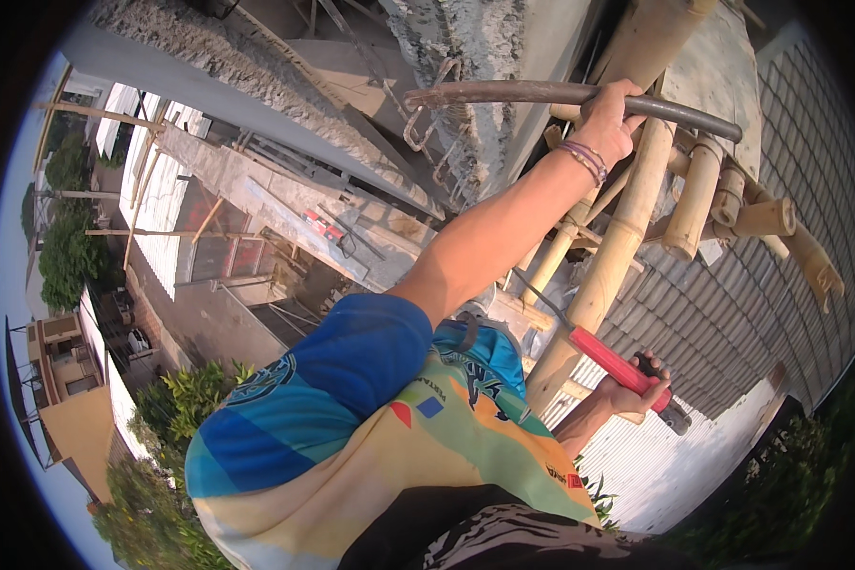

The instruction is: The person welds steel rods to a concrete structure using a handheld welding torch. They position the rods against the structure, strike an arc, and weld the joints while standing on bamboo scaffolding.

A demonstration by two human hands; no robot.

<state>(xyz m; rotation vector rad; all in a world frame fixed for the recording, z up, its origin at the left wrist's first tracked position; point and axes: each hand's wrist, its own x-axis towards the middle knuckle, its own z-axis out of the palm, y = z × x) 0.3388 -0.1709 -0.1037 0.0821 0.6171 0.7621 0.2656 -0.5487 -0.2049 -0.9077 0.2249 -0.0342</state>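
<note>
At the upper right my left hand [606, 119], with bracelets at the wrist, is closed round a long, slightly curved bar [503, 92]. The bar is rusty brown at one end and dark grey at the other, lying across thick bamboo poles [627, 218]. My right hand [632, 392], lower right, grips a red and black corded power tool [610, 359], slim like a grinder; no disc shows. Its dark cord [540, 293] leads off past the bamboo. Some of the right fingers are hidden behind the tool.
Rough concrete [461, 85] with bent steel bars [413, 128] sticking out stands beside the bar. A red and white object [323, 226] lies on a ledge at left. Below the bamboo are a tiled roof [731, 313] and corrugated sheeting [703, 465]. Trees and houses lie far left, lower down.
</note>
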